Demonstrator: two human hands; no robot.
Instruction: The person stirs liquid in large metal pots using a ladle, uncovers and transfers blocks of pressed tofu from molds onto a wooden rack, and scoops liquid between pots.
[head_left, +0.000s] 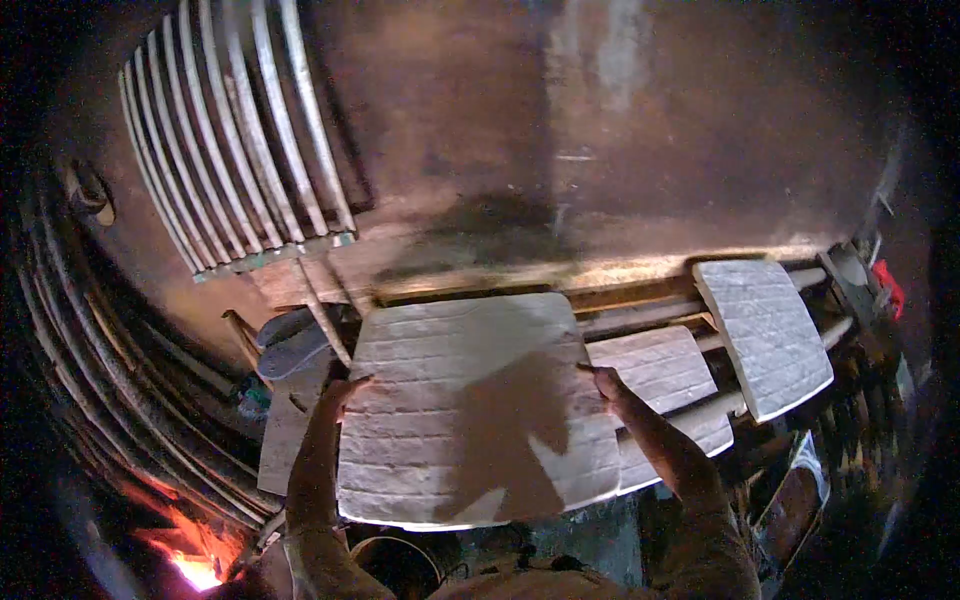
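Note:
A large pale slab (400, 430) with rows of shallow grooves lies in front of me, and a dark shadow falls across its middle and right side. My left hand (350, 391) grips its left edge. At the right edge, my right hand (602, 384) holds the slab with fingers pressed against its side. Beside it on the right is a smaller grooved slab (660, 365), partly covered. Farther right a third slab (765, 335) rests tilted on the poles.
A rack of pale slats (240, 140) stands against the brown wall (700, 120). Long curved poles (110, 370) run down the left side, with a fire (200, 565) at lower left. Wooden poles (640, 318) lie behind the slabs. A red cloth (888, 288) is at far right.

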